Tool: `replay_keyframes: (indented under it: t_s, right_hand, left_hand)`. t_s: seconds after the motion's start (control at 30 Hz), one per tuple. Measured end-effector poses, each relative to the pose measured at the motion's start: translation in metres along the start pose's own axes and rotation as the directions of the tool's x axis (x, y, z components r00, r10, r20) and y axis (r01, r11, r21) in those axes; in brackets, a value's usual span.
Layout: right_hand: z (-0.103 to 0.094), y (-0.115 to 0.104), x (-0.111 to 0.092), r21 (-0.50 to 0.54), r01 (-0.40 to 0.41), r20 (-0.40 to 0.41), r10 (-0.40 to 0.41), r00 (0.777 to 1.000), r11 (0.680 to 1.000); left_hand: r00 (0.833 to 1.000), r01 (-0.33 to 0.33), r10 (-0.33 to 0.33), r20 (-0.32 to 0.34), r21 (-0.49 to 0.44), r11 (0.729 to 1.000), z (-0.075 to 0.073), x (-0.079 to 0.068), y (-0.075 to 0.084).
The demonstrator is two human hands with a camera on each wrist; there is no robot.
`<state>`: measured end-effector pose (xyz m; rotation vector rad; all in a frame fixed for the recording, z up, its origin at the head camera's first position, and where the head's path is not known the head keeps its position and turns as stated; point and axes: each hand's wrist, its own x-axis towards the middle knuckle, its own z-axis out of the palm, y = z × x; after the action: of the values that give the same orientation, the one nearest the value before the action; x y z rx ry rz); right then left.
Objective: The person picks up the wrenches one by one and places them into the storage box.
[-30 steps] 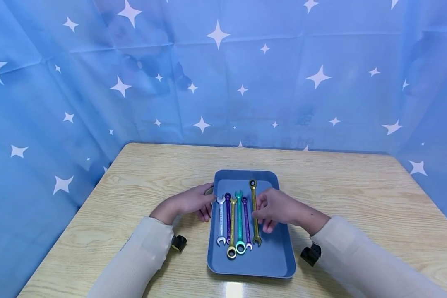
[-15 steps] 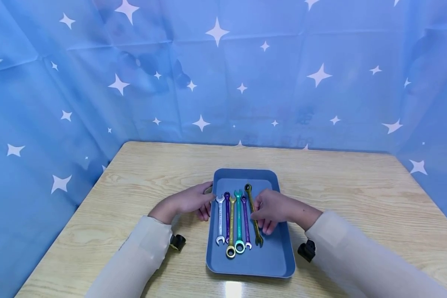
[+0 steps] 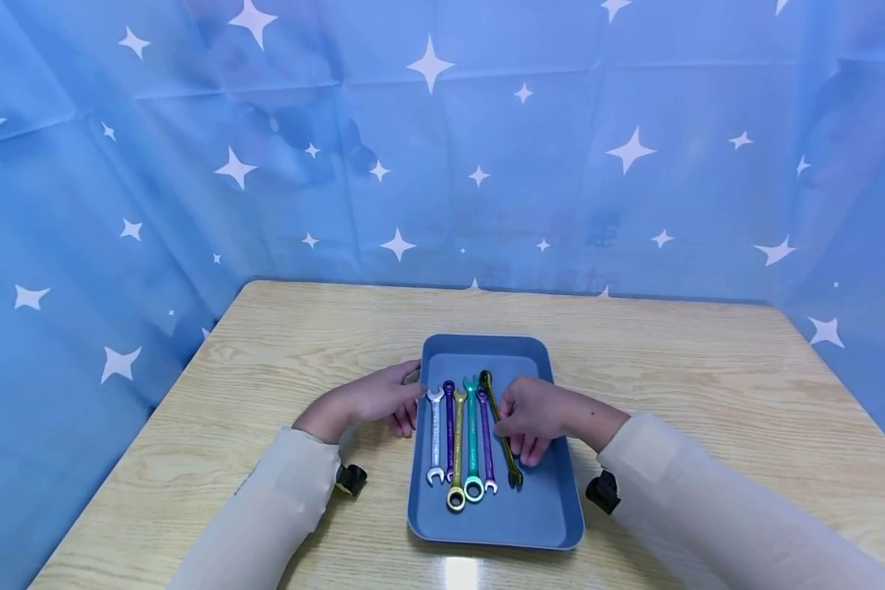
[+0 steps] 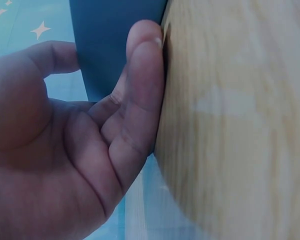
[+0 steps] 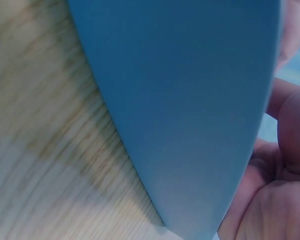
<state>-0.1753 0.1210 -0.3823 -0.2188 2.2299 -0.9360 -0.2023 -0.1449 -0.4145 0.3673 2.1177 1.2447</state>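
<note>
My right hand (image 3: 534, 418) reaches over the tray's right rim and pinches a dark gold combination wrench (image 3: 495, 407) at mid-shaft, its ring end tilted left at the far side. Left of it, several more wrenches lie roughly side by side: a purple one (image 3: 487, 438), a green one (image 3: 473, 434), a yellow-gold one (image 3: 458, 442), another purple one (image 3: 449, 426) and a silver one (image 3: 435, 434). My left hand (image 3: 372, 401) holds the left side of the blue-grey tray (image 3: 516, 524). In the left wrist view, the thumb (image 4: 62, 57) meets the tray's rim and the curled fingers (image 4: 145, 85) lie along its wall.
The tray stands on a pale wood-grain table (image 3: 280, 352). A blue curtain (image 3: 487, 123) with white stars hangs behind it and at both sides. In the right wrist view, the tray's outer wall (image 5: 190, 115) hides the wrenches.
My right hand has shifted slightly left with the dark gold wrench, whose ring end has swung left toward the purple and green wrenches. The left hand has stayed at the tray's side.
</note>
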Motion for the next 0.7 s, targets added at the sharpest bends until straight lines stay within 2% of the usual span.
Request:
replay_keyframes:
  t_s: [0.2, 0.7]
  right_hand:
    - [0.0008, 0.0011, 0.0010, -0.035, -0.002, -0.005, 0.002, 1.000, 0.999]
    - [0.0085, -0.0031, 0.0007, -0.215, -0.016, -0.025, 0.011, 1.000, 0.977]
  left_hand:
    - [1.000, -0.002, 0.002, 0.004, -0.002, 1.000, -0.0003, 0.0003, -0.0002]
    - [1.000, -0.002, 0.002, -0.001, -0.004, 1.000, -0.0002, -0.0003, -0.0029]
